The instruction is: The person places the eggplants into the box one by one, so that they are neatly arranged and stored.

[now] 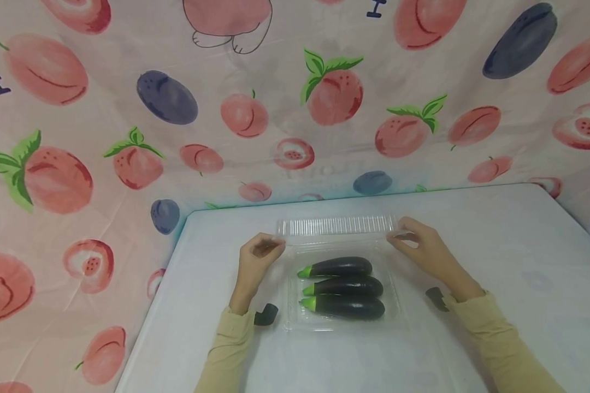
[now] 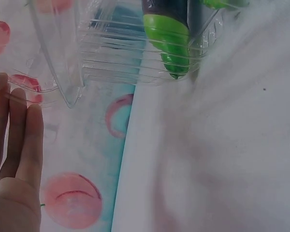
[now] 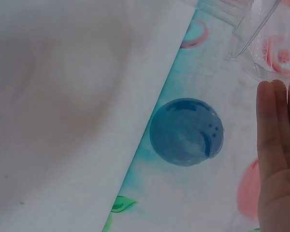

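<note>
Three dark eggplants (image 1: 349, 287) with green stem ends lie side by side in a clear plastic clamshell container (image 1: 319, 328). The container's lid (image 1: 339, 225) is raised at the far side, its ribbed wall showing. My left hand (image 1: 258, 262) pinches the lid's left corner between thumb and fingers. At the opposite corner my right hand (image 1: 423, 245) pinches the lid in the same way. In the left wrist view, one eggplant's green end (image 2: 171, 43) shows through the ribbed plastic. Only a clear corner of the container (image 3: 239, 46) appears in the right wrist view.
A white table (image 1: 216, 229) bears the container. Behind and to the left hangs a cloth (image 1: 128, 218) printed with peaches and blue fruit. Dark wrist-camera pieces (image 1: 266, 315) sit by both cuffs.
</note>
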`<state>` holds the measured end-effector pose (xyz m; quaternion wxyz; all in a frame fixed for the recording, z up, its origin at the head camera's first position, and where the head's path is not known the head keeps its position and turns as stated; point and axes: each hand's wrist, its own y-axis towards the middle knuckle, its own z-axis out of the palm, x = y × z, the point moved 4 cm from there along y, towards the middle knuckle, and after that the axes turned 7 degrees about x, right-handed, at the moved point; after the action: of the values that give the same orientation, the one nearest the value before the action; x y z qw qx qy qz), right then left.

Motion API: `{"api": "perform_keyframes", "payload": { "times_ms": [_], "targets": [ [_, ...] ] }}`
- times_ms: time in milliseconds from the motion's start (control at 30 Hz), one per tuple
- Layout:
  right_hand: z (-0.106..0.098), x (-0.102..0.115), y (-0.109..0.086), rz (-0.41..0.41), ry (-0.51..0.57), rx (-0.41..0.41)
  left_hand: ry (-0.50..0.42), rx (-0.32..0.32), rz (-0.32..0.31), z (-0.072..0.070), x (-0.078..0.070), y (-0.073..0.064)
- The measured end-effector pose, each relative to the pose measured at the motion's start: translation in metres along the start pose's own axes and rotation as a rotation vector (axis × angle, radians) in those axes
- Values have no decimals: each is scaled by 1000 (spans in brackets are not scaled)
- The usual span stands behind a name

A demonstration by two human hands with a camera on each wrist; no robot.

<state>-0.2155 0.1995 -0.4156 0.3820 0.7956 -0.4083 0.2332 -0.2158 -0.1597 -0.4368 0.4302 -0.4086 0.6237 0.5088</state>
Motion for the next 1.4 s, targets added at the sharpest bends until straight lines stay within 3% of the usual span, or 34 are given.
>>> {"api": "perform_keyframes", "payload": {
  "times_ms": [333, 600, 1033, 1400],
  "targets": [
    [-2, 4, -6, 20, -47, 45, 57, 3, -16, -1, 2, -5],
    [0, 1, -10, 71, -47, 100, 60, 57, 33, -3, 1, -9],
    [-1, 2, -18, -12, -36, 170, 21, 102, -8, -3, 1, -15],
    [0, 0, -24, -33, -63, 193, 42, 190, -6, -2, 1, -24]
  ]
}}
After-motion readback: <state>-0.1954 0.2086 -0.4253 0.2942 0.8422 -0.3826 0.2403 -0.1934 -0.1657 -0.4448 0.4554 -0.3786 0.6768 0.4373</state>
